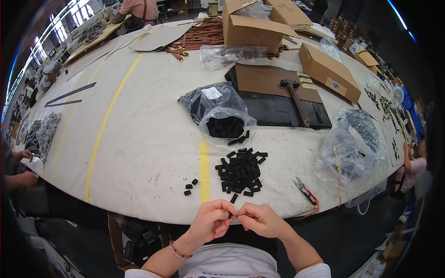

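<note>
Your two hands at the near edge of the bench (143,153), six o'clock. The left hand (209,222) pinches a small dark piece (230,215) between thumb and fingertips; the right hand (263,221) closes thumb and forefinger narrowly on it too, though its exact form is too small and finger-covered to tell. At twelve o'clock from your hands lies a loose heap of black pieces (239,170), with a clear bag (228,98) of more beyond; three black pieces (188,186) lie apart at ten o'clock. Likely faults: your fingertip-only grip could slip, dropping the piece over the bench edge; a careless reach toward twelve could scatter the heap, its pieces being loose; reaching blindly toward two o'clock could bring your right hand onto the tips of the red-handled snips (306,191)
</note>
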Motion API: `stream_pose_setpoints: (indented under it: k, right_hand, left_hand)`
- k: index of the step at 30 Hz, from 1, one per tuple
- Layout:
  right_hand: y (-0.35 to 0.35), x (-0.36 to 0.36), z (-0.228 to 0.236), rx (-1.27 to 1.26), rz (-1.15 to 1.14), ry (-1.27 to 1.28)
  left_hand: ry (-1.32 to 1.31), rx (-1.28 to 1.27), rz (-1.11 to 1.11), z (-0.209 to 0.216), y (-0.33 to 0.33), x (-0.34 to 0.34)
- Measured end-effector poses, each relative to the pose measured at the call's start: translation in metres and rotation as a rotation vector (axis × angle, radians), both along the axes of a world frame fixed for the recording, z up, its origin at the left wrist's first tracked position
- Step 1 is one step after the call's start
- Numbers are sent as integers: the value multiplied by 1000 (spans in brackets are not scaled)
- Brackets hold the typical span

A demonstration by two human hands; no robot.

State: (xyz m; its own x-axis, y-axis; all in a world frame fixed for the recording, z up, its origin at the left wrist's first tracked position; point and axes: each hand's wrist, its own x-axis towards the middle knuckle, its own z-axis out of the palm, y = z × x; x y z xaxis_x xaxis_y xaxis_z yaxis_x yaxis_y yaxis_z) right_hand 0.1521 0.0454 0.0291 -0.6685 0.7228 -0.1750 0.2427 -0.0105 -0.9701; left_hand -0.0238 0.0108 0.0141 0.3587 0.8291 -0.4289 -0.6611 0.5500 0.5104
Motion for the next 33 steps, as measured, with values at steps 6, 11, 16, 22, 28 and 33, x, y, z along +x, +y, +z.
stream_pose_setpoints:
  k: [6, 11, 16, 22, 28, 33]
  right_hand:
    - [4, 3, 1, 41, 97, -6]
    - [9, 6, 4, 64, 173, -10]
    - [12, 8, 6, 84, 224, -32]
    - [13, 10, 4, 107, 282, -53]
    - [0, -2, 10, 563, 112, -331]
    - [-3, -19, -7, 816, -207, -286]
  left_hand:
    - [-145, -37, -97, -9, 0, -2]
    - [-123, -35, -114, -9, 2, -1]
    - [-33, -24, -105, -4, 0, 0]
    - [51, 33, -152, -2, -3, -1]
    - [394, 148, -45, -6, -5, 7]
    - [1061, 694, 361, -19, -17, 21]
